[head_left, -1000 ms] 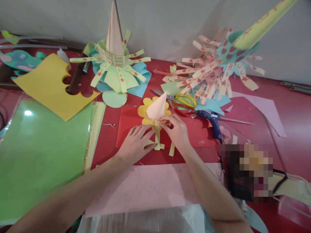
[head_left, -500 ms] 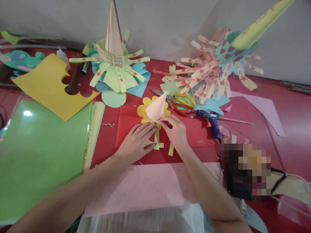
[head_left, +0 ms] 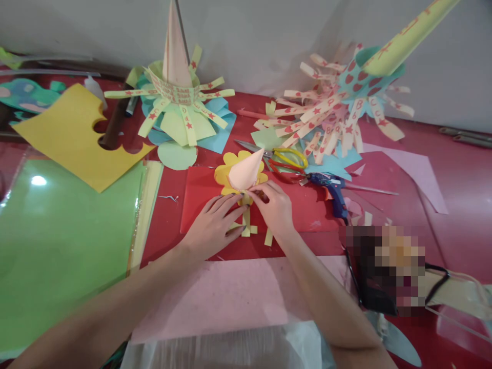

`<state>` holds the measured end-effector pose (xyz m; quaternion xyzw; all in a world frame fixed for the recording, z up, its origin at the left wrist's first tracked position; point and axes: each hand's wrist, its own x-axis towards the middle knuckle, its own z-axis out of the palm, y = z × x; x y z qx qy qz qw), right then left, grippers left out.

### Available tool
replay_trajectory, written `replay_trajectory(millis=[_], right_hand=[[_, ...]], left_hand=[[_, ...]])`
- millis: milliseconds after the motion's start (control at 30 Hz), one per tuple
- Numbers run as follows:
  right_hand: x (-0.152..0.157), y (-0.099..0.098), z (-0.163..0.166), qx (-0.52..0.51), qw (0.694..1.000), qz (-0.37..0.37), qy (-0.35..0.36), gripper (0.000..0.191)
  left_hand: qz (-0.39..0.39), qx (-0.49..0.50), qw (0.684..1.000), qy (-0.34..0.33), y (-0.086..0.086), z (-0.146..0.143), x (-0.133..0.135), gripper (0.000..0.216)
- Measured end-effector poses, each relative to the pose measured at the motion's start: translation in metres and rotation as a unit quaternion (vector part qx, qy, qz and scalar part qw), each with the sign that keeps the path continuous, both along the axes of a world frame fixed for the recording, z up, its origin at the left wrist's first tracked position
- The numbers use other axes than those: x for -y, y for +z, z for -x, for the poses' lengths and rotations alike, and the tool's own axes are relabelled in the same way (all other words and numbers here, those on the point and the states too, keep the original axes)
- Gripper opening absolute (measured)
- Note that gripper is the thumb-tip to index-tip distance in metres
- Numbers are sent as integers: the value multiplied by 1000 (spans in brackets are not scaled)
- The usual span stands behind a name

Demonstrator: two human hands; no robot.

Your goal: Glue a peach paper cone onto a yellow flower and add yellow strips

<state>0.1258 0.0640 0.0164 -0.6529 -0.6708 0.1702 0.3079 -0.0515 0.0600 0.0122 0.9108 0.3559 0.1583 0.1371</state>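
The left hand point(head_left: 209, 225) lies palm down, fingers straight and close together, thumb held apart, its fingertips at the lower edge of a yellow paper flower point(head_left: 222, 177). The right hand point(head_left: 274, 207) pinches thumb and forefinger together at the top end of a pale yellow paper strip point(head_left: 246, 220), which runs down between the two hands. The flower lies just beyond both hands' fingertips, over a red sheet point(head_left: 192, 192), and a pale pink cone point(head_left: 246, 171) juts from its middle, tip leaning toward the right-hand side. A second strip point(head_left: 268, 237) sits below the right hand, near its wrist. Beyond the right hand are scissors point(head_left: 290, 152) with yellow and red handles; to its right lies a blue glue gun point(head_left: 336, 192) on the red tabletop point(head_left: 407, 169). Left of the left hand is a green sheet point(head_left: 73, 246); nearer the body, between the forearms, lies a pink sheet point(head_left: 215, 297).
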Motion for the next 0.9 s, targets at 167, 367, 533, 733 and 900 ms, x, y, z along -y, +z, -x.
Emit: replay_trajectory(millis=[167,367,533,733,900], right_hand=[[-1,2,-8,-4,999,13,36,8],[-1,2,-9,5,999,12,45,9],[0,3,-7,52,998,0,36,12],[2,7,-9,90,994,18,58,11],[2,5,-3,120,992,-14,20,12]], left_hand=[[13,0,1000,4,1,1,0,27],[23,2,1000,2,2,0,0,26],[27,1,1000,5,3,0,1,24],[31,-1,1000,7,4,0,1,22],[33,1,999,5,4,0,0,22]])
